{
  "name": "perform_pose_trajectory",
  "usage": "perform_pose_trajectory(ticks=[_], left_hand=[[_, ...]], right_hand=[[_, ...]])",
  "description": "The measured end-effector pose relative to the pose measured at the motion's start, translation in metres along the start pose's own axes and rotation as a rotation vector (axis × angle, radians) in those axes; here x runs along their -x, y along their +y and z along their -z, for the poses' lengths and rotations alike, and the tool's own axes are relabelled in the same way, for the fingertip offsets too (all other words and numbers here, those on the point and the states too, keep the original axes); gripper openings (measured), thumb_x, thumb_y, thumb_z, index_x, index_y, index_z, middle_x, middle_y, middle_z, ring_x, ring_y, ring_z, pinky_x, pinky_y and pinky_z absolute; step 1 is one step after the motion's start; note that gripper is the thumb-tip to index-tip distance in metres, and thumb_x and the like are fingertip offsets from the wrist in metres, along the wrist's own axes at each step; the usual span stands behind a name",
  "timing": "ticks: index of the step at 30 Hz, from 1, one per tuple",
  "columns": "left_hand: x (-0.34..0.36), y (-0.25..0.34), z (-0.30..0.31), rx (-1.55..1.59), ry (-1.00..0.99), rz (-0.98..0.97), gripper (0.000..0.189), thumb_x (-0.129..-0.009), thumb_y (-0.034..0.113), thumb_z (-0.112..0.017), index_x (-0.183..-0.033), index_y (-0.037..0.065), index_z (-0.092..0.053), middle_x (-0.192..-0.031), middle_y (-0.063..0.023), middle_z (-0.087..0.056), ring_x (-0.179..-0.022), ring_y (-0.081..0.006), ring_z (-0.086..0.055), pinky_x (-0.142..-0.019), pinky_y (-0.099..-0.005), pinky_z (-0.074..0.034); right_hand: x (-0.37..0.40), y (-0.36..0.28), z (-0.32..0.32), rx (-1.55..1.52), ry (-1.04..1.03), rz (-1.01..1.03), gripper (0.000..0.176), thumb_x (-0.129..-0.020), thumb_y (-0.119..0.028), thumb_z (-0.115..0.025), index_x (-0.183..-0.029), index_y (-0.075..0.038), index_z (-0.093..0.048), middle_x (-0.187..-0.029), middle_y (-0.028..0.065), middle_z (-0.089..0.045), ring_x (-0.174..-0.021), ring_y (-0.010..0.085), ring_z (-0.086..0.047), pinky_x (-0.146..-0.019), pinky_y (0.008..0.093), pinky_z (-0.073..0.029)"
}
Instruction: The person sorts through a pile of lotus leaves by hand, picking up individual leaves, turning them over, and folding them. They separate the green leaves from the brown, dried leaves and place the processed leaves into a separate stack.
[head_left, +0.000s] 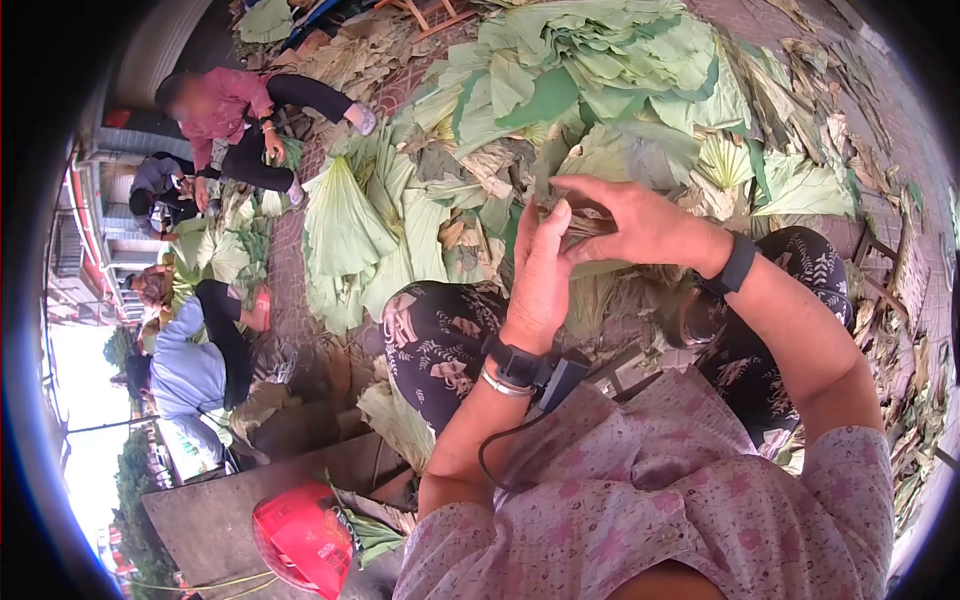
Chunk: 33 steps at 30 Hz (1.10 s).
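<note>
My left hand (541, 275) is raised over my lap with its fingers stretched upward. My right hand (645, 222) meets it from the right, thumb and fingers curved apart in a C shape. Brown dried leaf (588, 222) shows in the gap between them; whether it is touched or lies behind I cannot make out. Just beyond the hands is a dull grey-green leaf (632, 150). Large pale green leaves with fanned ribs (345, 215) lie to the left, and a thick stack of green leaves (600, 70) lies ahead.
Dry leaf scraps (905, 400) litter the paving at right. A red bag or cap (305, 535) rests by a grey board (215, 520) at lower left. A person in a red top (228, 105) and one in light blue (188, 365) sit among leaves at left.
</note>
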<state>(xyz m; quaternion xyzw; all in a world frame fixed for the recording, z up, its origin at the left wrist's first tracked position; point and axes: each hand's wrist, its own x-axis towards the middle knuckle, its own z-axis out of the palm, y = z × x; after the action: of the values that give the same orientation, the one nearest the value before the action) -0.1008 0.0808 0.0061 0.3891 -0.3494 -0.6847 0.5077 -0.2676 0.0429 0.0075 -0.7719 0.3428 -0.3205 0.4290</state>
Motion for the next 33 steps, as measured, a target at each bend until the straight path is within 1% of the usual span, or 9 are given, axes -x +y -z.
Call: perform_pose_trajectory(ticks=[3,4,11,17,18,21,27,30,33], left_hand=[[0.003,-0.002,0.018,0.148,-0.051,0.061,0.052,-0.097,0.031,-0.059,-0.139,0.004,-0.044,-0.131,-0.0090,-0.054,-0.119,-0.0206,-0.055,-0.103,-0.0377,-0.044],[0.006,0.000,0.016,0.156,-0.040,0.033,0.047,-0.099,0.032,-0.057,-0.136,0.003,-0.048,-0.132,-0.0104,-0.055,-0.121,-0.0219,-0.054,-0.104,-0.0391,-0.044],[0.009,0.001,0.025,0.225,-0.032,0.041,0.047,-0.102,0.039,-0.054,-0.132,0.003,-0.050,-0.127,-0.0092,-0.058,-0.118,-0.0231,-0.056,-0.103,-0.0415,-0.044],[0.002,-0.033,0.057,-0.246,0.193,-0.048,0.048,-0.101,0.044,-0.053,-0.128,0.004,-0.052,-0.122,-0.0088,-0.060,-0.109,-0.0213,-0.058,-0.096,-0.0375,-0.045],[0.005,-0.030,0.049,-0.044,0.231,-0.014,0.048,-0.101,0.044,-0.054,-0.127,0.004,-0.053,-0.121,-0.0086,-0.060,-0.108,-0.0207,-0.059,-0.095,-0.0366,-0.045],[0.009,-0.017,0.035,0.275,0.235,0.044,0.046,-0.100,0.045,-0.056,-0.122,0.005,-0.055,-0.119,-0.0079,-0.061,-0.106,-0.0194,-0.059,-0.091,-0.0357,-0.047],[0.028,0.000,0.023,0.043,0.288,0.057,0.036,-0.097,0.035,-0.064,-0.117,0.005,-0.061,-0.114,-0.0060,-0.065,-0.101,-0.0181,-0.062,-0.088,-0.0339,-0.050],[0.034,0.009,0.031,0.041,0.323,0.012,0.023,-0.096,0.026,-0.064,-0.105,0.005,-0.065,-0.104,-0.0048,-0.067,-0.094,-0.0167,-0.063,-0.085,-0.0339,-0.051],[0.049,0.028,0.046,0.047,0.308,-0.077,0.019,-0.094,0.020,-0.067,-0.104,0.005,-0.066,-0.105,-0.0051,-0.068,-0.099,-0.0194,-0.065,-0.089,-0.0382,-0.051]], right_hand=[[0.000,0.003,0.000,-0.126,-0.015,-0.069,0.072,-0.075,-0.025,-0.080,-0.135,0.001,-0.050,-0.123,0.0210,-0.063,-0.113,0.0299,-0.063,-0.097,0.0379,-0.049],[-0.002,-0.003,0.008,-0.137,-0.117,-0.210,0.073,-0.081,-0.022,-0.081,-0.140,0.000,-0.046,-0.137,0.0166,-0.056,-0.128,0.0245,-0.052,-0.106,0.0351,-0.043],[-0.004,0.012,0.010,-0.311,-0.086,-0.261,0.055,-0.086,-0.011,-0.072,-0.135,0.002,-0.052,-0.130,0.0131,-0.061,-0.118,0.0176,-0.057,-0.101,0.0316,-0.045],[0.001,0.016,-0.017,0.398,0.094,0.220,0.032,-0.080,-0.008,-0.064,-0.111,0.001,-0.059,-0.108,0.0195,-0.062,-0.100,0.0385,-0.062,-0.082,0.0445,-0.052],[0.002,0.011,-0.017,0.424,0.007,0.138,0.040,-0.082,-0.003,-0.060,-0.121,0.003,-0.056,-0.122,0.0215,-0.060,-0.107,0.0396,-0.061,-0.091,0.0414,-0.051],[0.003,0.004,-0.023,0.541,-0.017,0.101,0.041,-0.081,-0.005,-0.060,-0.121,0.003,-0.057,-0.116,0.0193,-0.062,-0.104,0.0377,-0.062,-0.088,0.0419,-0.052],[0.006,-0.003,-0.027,0.520,-0.052,0.219,0.022,-0.085,-0.005,-0.057,-0.106,0.001,-0.059,-0.098,0.0183,-0.064,-0.092,0.0386,-0.065,-0.077,0.0441,-0.055],[0.002,0.005,-0.010,0.240,-0.055,0.191,0.019,-0.092,-0.009,-0.056,-0.107,0.000,-0.063,-0.097,0.0196,-0.068,-0.089,0.0383,-0.066,-0.076,0.0431,-0.055],[-0.007,-0.003,0.025,0.192,0.424,0.101,0.019,-0.096,-0.015,-0.056,-0.105,-0.002,-0.067,-0.096,0.0201,-0.070,-0.085,0.0384,-0.067,-0.075,0.0421,-0.055]])
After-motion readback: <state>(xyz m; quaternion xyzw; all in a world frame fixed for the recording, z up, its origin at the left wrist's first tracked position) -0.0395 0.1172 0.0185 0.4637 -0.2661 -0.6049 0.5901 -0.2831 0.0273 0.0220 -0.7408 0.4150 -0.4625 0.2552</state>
